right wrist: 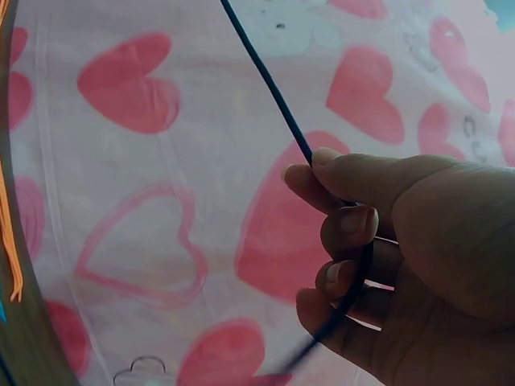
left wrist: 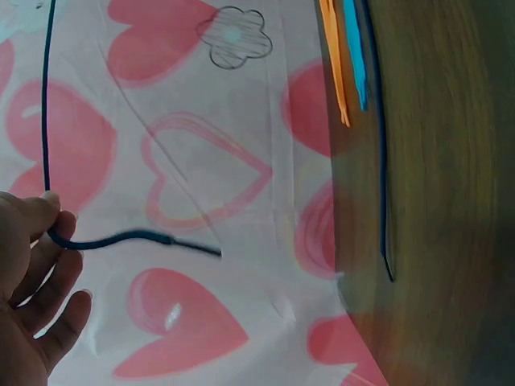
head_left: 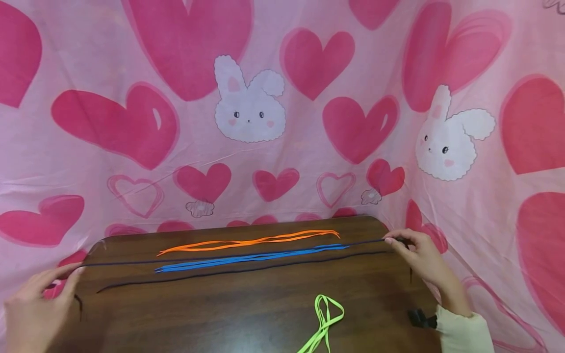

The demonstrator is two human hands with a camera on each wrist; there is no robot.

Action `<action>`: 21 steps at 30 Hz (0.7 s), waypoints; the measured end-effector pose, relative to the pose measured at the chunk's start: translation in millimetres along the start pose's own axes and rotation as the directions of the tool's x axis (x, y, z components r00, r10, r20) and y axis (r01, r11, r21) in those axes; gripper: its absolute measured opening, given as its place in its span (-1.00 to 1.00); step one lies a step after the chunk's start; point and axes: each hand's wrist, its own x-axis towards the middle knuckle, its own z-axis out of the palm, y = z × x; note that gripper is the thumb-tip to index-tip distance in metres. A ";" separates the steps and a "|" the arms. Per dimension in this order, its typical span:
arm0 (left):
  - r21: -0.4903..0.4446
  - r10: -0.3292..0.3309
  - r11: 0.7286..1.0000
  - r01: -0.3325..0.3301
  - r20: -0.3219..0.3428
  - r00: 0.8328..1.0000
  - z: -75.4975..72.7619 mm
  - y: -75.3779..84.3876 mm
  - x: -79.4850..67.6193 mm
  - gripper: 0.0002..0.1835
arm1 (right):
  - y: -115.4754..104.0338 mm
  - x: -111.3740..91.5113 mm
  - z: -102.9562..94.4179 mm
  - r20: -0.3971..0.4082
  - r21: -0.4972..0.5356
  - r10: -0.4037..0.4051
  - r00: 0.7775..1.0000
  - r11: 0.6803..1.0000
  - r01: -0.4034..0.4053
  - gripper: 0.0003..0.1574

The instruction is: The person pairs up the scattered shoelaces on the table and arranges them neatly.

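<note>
A dark navy shoelace (head_left: 123, 264) is stretched straight between my two hands, over the table. My left hand (head_left: 41, 304) pinches it near one end between thumb and index finger; in the left wrist view the short tipped end (left wrist: 193, 248) sticks out past the fingers. At the other side my right hand (head_left: 419, 260) pinches the lace with thumb and index finger, and its tail (right wrist: 354, 293) runs down across the other fingers. A second dark lace (head_left: 265, 267) lies lengthwise on the table, in front of a folded blue shoelace (head_left: 247, 258).
An orange shoelace (head_left: 240, 243) lies folded behind the blue one on the brown table (head_left: 212, 314). A yellow-green shoelace (head_left: 324, 323) lies looped near the front. Pink heart-patterned cloth (head_left: 304, 147) hangs behind and beside the table. A black device (head_left: 421, 318) sits by my right sleeve.
</note>
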 end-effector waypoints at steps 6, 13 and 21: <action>0.045 -0.009 0.999 0.008 0.011 1.000 -3.0 -8.3 -0.5 -0.43 | 17.8 -0.1 -6.4 0.018 0.012 -0.014 1.000 1.000 0.014 -0.83; 0.096 -0.036 0.995 0.034 0.025 0.999 -5.0 -21.2 -2.8 -0.80 | 43.7 -0.5 -8.5 0.031 0.008 0.002 1.000 1.000 -0.002 -0.82; 0.055 -0.005 0.998 0.004 0.021 1.000 -6.2 -35.1 -5.9 -0.79 | 61.2 -1.6 -11.4 0.042 -0.042 0.069 0.997 0.997 -0.068 -0.85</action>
